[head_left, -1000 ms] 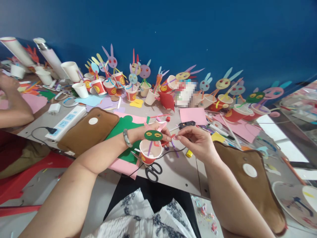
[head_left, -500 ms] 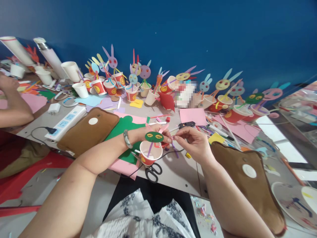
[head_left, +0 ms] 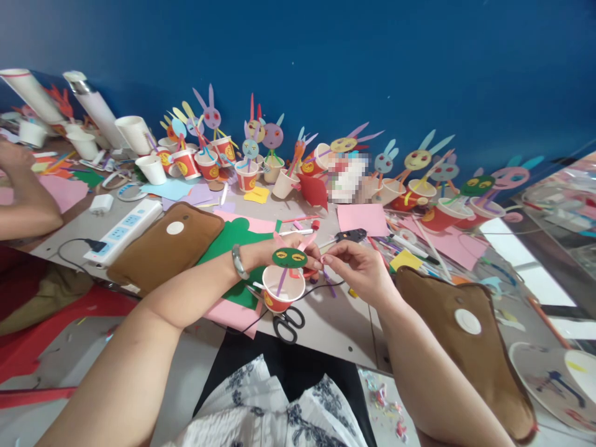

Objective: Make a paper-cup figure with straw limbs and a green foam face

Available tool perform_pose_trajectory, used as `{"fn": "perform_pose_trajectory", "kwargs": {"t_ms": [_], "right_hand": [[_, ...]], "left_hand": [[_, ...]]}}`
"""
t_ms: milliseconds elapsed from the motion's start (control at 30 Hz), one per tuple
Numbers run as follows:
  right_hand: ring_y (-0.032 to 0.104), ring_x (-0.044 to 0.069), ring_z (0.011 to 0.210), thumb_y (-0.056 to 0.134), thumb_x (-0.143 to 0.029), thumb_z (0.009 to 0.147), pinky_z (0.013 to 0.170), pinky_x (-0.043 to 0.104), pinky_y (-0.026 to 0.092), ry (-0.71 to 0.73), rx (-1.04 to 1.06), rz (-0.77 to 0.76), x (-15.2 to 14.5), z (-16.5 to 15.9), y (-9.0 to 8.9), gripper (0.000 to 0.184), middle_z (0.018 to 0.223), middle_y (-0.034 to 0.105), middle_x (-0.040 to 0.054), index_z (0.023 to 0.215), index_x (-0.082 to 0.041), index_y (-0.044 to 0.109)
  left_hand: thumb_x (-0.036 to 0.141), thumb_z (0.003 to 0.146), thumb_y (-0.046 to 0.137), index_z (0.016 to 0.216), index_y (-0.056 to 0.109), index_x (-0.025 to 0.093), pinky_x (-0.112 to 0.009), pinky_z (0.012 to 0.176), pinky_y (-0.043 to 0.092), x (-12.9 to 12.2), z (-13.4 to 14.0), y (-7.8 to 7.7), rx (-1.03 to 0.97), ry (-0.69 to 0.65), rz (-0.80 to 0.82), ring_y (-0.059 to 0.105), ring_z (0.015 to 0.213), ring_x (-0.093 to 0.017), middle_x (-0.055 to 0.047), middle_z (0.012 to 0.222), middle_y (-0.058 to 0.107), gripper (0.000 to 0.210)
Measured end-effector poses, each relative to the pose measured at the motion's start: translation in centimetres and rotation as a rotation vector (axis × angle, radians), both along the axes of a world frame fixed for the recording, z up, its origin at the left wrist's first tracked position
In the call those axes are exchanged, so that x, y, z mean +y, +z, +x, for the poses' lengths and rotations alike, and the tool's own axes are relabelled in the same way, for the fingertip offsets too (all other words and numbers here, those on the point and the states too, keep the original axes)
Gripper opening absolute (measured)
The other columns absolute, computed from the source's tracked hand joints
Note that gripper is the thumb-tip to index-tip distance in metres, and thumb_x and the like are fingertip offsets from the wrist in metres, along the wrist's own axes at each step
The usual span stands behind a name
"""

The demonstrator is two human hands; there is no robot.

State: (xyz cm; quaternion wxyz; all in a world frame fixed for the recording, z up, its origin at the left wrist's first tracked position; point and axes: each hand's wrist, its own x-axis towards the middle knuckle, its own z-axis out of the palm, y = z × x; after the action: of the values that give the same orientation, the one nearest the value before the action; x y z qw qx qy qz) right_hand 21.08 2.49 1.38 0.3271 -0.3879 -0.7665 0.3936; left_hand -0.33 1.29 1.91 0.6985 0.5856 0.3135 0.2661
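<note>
My left hand (head_left: 298,247) is closed behind a green oval paper face (head_left: 289,257) with yellow eyes and pink ears. That face stands on a purple strip above a red-and-white paper cup (head_left: 277,302), and the hand grips the cup figure at its far side. Pinched fingertips of my right hand (head_left: 356,267) meet the left fingers beside the cup; the tiny thing between them is too small to name. Purple strips (head_left: 329,282) hang just below the fingertips. Black-handled scissors (head_left: 288,324) lie against the front of the cup.
Finished paper-cup figures (head_left: 248,174) line the blue wall. Brown cushion-like pouches (head_left: 172,239) lie on both sides. A power strip (head_left: 125,230) is at left, green paper (head_left: 235,248) under my left arm. Another person's arm (head_left: 28,192) rests at far left.
My right fingertips have moved slightly left and closed in against the left fingers, covering the small piece that showed between them. The cup and left hand stay in place.
</note>
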Motion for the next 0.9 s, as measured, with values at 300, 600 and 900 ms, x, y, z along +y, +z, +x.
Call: {"fn": "perform_pose_trajectory", "kwargs": {"t_ms": [300,600,900], "right_hand": [[0.061,0.017,0.065,0.069,-0.051,0.085,0.06,0.031,0.048,0.025,-0.049,-0.017,0.06,0.17,0.54,0.032,0.075,0.072,0.0047,0.08,-0.02,0.071],[0.061,0.016,0.064,0.071,-0.053,0.083,0.059,0.03,0.047,-0.011,0.01,-0.056,0.18,0.04,0.27,0.033,0.075,0.072,0.0044,0.083,-0.02,0.073],[0.06,0.015,0.062,0.077,-0.058,0.075,0.056,0.029,0.048,-0.027,0.105,-0.189,0.09,-0.63,0.49,0.038,0.074,0.072,0.0048,0.078,-0.02,0.073]], "left_hand": [[0.045,0.078,0.079,0.078,0.069,0.011,-0.025,0.066,0.046,-0.15,-0.06,-0.29,0.049,0.008,0.054,0.06,0.068,-0.011,-0.006,0.075,0.067,0.036],[0.049,0.078,0.077,0.075,0.065,0.012,-0.025,0.063,0.044,-0.79,0.19,0.53,0.033,0.061,0.068,0.057,0.064,-0.011,-0.004,0.073,0.064,0.04],[0.049,0.079,0.076,0.069,0.064,0.012,-0.026,0.062,0.043,-0.45,-0.09,0.18,0.017,0.077,0.105,0.056,0.064,-0.011,-0.003,0.069,0.062,0.04]]}}
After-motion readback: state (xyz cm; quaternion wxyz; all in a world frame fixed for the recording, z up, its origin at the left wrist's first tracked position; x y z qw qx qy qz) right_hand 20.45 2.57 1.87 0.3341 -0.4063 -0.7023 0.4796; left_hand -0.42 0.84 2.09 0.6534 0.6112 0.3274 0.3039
